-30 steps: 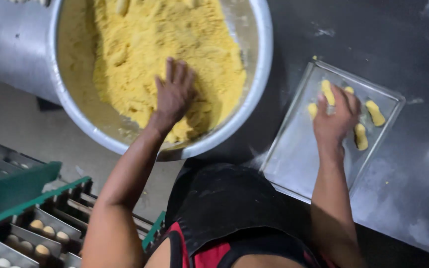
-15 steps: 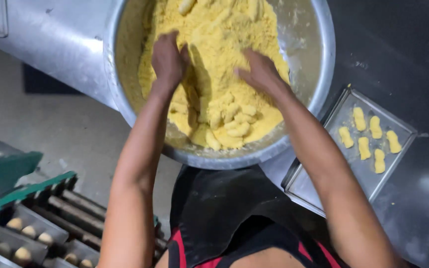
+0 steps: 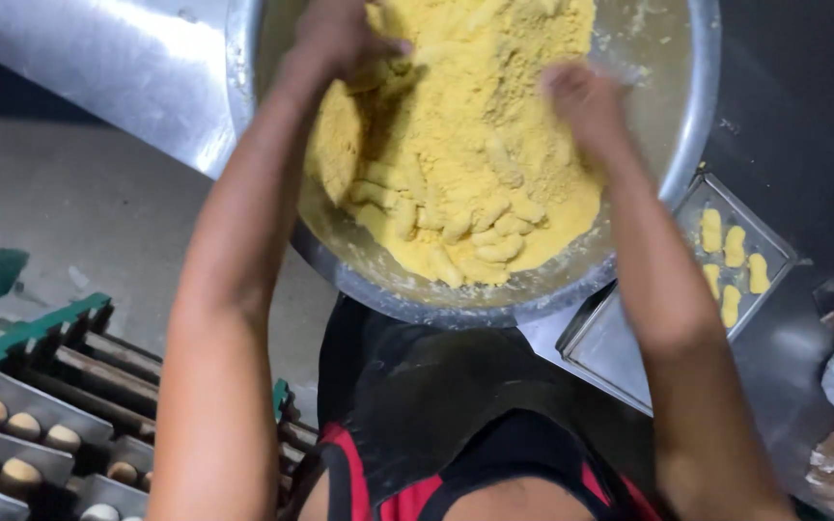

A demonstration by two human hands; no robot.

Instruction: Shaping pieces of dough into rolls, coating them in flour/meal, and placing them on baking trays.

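Both hands, left [image 3: 340,39] and right [image 3: 586,96], are sunk with fingers loosely curled in yellow flour [image 3: 475,125] inside the steel bowl [image 3: 697,106]; floured dough pieces [image 3: 480,232], judged soft and fragile, are best cupped from beneath.

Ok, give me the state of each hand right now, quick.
Left hand: in the yellow flour, fingers curled, grip unclear.
Right hand: on the flour, blurred, cannot tell.
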